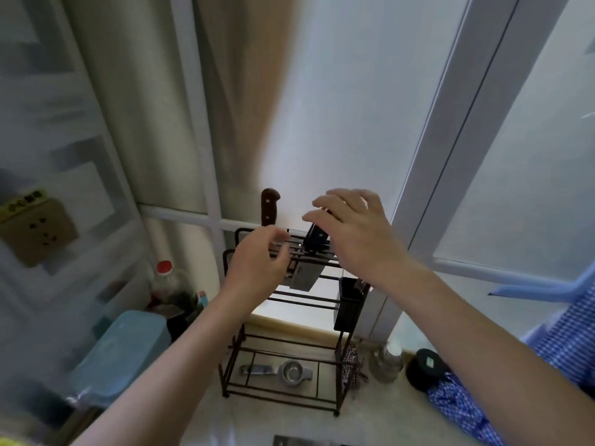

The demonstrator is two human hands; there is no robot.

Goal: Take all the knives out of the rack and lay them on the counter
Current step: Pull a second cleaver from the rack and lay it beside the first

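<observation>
At the top of the wire knife rack, two knives are seen slotted: a brown-handled knife and a black-handled cleaver. Both hands, left hand and right hand, are held open and empty. A grasp on a handle is judged next.

This is a home kitchen. A dark metal knife rack stands on a pale table before a frosted window, with knife handles sticking up from its top and a lemon squeezer on its bottom shelf. Beside it are a red-capped sauce bottle, a blue plastic container and a wall socket.
</observation>
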